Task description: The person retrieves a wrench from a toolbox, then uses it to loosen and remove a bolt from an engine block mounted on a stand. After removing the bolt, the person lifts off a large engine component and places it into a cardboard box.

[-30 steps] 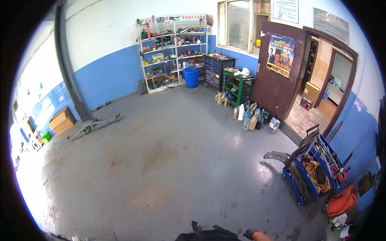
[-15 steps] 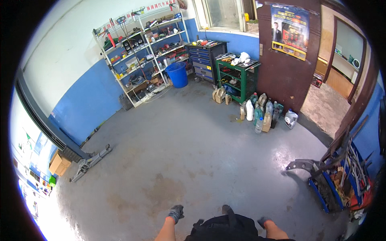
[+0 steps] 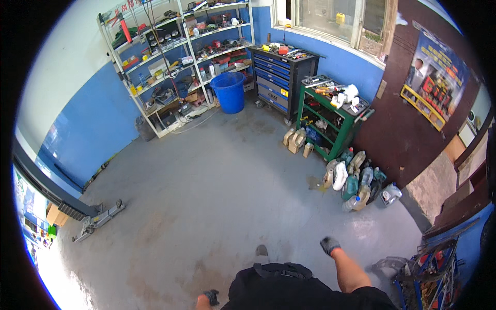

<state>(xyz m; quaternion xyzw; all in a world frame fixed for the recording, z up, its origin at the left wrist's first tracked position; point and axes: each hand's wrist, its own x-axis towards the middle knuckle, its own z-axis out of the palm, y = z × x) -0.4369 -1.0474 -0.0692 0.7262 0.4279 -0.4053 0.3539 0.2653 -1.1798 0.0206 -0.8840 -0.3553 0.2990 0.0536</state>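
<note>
My left hand (image 3: 211,296), in a dark grey glove with an orange cuff, hangs low beside my black clothing at the lower edge. Its fingers look curled, and I see nothing held. My right hand (image 3: 329,245), gloved alike, swings out ahead over the grey floor (image 3: 206,181). Its fingers are loosely closed and no object shows in them. Neither hand touches anything. One of my shoes (image 3: 262,250) shows ahead of my body. Nearest to the right hand stands a group of used bottles and jugs (image 3: 351,183).
A blue bin (image 3: 228,93) stands by the loaded metal shelves (image 3: 192,54). Beside it are a drawer tool cabinet (image 3: 274,77) and a green tool cart (image 3: 330,129). A grey floor jack (image 3: 98,221) lies left; a blue rack of metal parts (image 3: 429,274) stands lower right, near a doorway.
My view has moved closer to the cabinet and cart and turned somewhat. My right hand has swung forward, and my left hand has dropped back toward the lower edge.
</note>
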